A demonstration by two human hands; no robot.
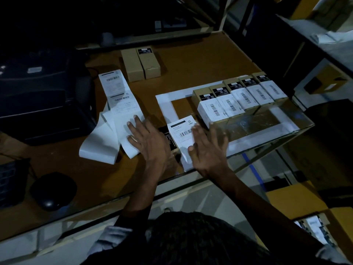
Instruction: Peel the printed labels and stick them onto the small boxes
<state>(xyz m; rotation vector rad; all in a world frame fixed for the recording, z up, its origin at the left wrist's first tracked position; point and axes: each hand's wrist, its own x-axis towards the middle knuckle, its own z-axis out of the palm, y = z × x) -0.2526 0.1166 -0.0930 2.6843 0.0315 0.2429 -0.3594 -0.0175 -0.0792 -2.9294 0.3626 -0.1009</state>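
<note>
Head camera looks down at a dark work desk (191,60) with a glass top. Closest to the person, a black mouse (51,190) sits on the left part of the desk.

Next come the two hands. The left hand (150,142) lies flat with its fingers spread out, not gripping, and its fingertips rest on the loose strip of labels (118,111). The right hand (208,148) is also flat and spread out. It presses a white printed label (182,132) down on a small box (169,140) that lies between the two hands. Only a dark edge of that box shows beside the label.

Just past the right hand, a row of five small boxes (240,96) stands side by side, touching. Each one already has a white label with a barcode on it.

The strip of labels runs away from the left hand toward a black printer (42,96) on the left.

Farther back, two more brown boxes (140,64) lie side by side, with no white label on them.
</note>
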